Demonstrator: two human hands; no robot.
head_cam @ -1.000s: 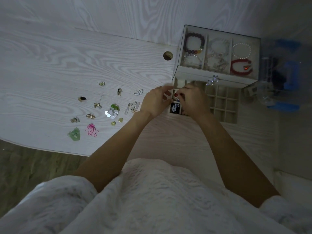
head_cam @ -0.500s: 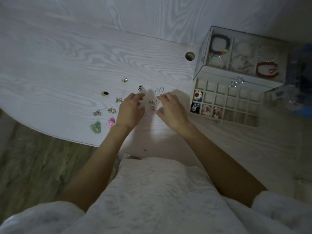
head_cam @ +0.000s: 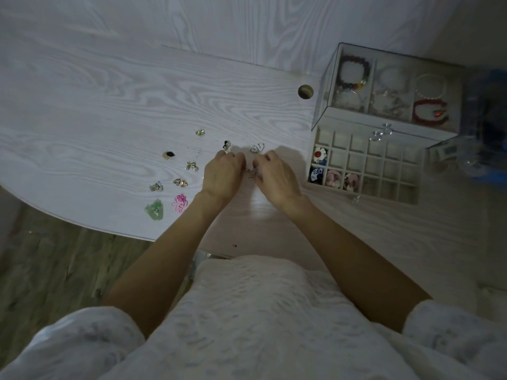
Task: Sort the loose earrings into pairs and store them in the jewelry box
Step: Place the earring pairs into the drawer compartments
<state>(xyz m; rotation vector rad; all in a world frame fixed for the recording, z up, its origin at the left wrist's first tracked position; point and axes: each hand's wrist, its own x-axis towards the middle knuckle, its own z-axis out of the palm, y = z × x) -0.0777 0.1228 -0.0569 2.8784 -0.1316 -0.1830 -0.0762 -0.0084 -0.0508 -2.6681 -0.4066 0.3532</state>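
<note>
Several loose earrings (head_cam: 179, 182) still lie scattered on the white tabletop (head_cam: 109, 105), among them a pink flower-shaped piece (head_cam: 180, 203) and a green one (head_cam: 155, 210) near the front edge. Both hands have left the jewelry box (head_cam: 365, 171) and come back over the pile, so one pair looks stored and the next is being picked. The left hand (head_cam: 223, 174) and right hand (head_cam: 274, 175) sit close together with fingers curled down onto a small silvery earring (head_cam: 251, 172) between them; whether either is truly pinching it I cannot tell. Just beyond their fingertips lies a pale hoop-like earring (head_cam: 257, 148). To the right, the open drawer's grid has four filled compartments at its left end, the rest bare. Bracelets (head_cam: 430, 115) sit under the clear lid.
</note>
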